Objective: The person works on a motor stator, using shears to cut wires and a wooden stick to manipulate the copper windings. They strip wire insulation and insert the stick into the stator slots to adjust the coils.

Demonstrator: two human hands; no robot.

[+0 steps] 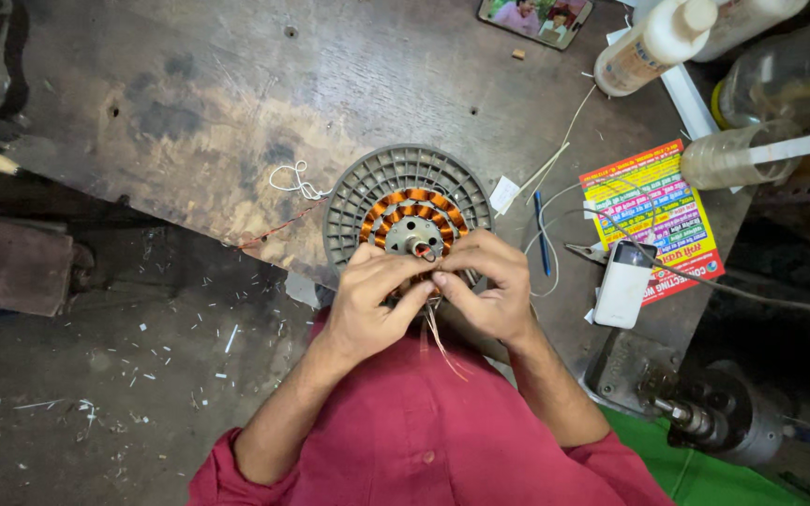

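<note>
We find a round grey motor stator (396, 183) lying at the near edge of the worn wooden workbench (208, 103), its ribbed plastic housing ringing a circle of copper windings (414, 199) around a metal hub. Both hands work at its near side. Our left hand (367, 300) rests over the lower rim, fingers curled inward and pressed toward the right hand. Our right hand (489, 286) meets it fingertip to fingertip, and together they pinch thin copper wire strands (442, 342) that trail down over the red shirt. We cannot tell which finger bears the hold.

To the right of the stator lie a blue pen (541, 234), a white power bank (622, 284) and a bright printed leaflet (653, 211). White plastic bottles (653, 42) lie at the bench's far right corner. A loop of white string (294, 180) sits just left of the housing.
</note>
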